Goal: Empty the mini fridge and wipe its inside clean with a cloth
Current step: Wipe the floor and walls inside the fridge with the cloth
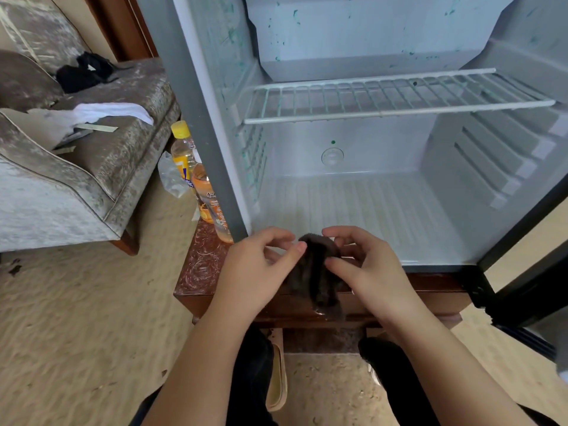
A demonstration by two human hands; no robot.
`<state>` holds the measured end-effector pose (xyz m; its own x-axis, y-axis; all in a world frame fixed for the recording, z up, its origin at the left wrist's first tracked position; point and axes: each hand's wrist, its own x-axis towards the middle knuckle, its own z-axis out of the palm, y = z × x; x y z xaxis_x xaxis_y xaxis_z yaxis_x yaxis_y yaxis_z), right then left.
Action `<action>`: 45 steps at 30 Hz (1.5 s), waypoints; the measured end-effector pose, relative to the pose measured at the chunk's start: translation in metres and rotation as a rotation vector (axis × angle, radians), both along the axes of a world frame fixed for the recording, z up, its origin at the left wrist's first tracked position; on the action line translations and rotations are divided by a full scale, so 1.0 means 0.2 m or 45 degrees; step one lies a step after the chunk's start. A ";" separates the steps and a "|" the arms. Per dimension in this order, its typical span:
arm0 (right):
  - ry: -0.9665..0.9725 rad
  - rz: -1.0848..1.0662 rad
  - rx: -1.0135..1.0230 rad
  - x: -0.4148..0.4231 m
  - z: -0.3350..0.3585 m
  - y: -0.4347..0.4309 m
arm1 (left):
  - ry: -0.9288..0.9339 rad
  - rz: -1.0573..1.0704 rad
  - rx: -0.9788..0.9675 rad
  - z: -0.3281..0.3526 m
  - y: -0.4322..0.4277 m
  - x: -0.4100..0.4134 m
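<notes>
Now | cloth (319, 281): dark, crumpled, perhaps damp | left hand (255, 267), right hand (368, 272): fingers pinching it

Bare left grip (258, 265), right grip (368, 265), forearms (199, 348) — black trousers (252, 361) on both legs, tan slipper (276, 379) underfoot.

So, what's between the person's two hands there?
A dark brown cloth, pinched on one side by the left hand and on the other by the right hand, at the mini fridge's front edge. The head view shows it.
</notes>
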<state>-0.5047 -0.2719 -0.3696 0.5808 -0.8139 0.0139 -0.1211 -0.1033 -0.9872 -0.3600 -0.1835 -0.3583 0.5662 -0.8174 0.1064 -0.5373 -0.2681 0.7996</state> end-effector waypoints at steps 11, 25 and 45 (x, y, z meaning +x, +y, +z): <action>-0.341 0.045 -0.134 -0.03 0.09 -0.05 | -0.006 -0.261 -0.037 0.01 -0.04 -0.07; -0.207 0.146 -0.381 0.25 0.04 0.02 | 0.146 0.122 -0.590 0.12 0.00 0.03; -0.114 -0.307 -0.677 0.88 0.01 -0.46 | -0.118 0.605 -0.607 0.07 -0.02 0.21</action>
<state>-0.3284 -0.3647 -0.3668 0.3581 -0.7909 0.4963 -0.1216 -0.5665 -0.8151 -0.3185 -0.1879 -0.3449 0.8232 -0.3341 0.4589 -0.5205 -0.1218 0.8451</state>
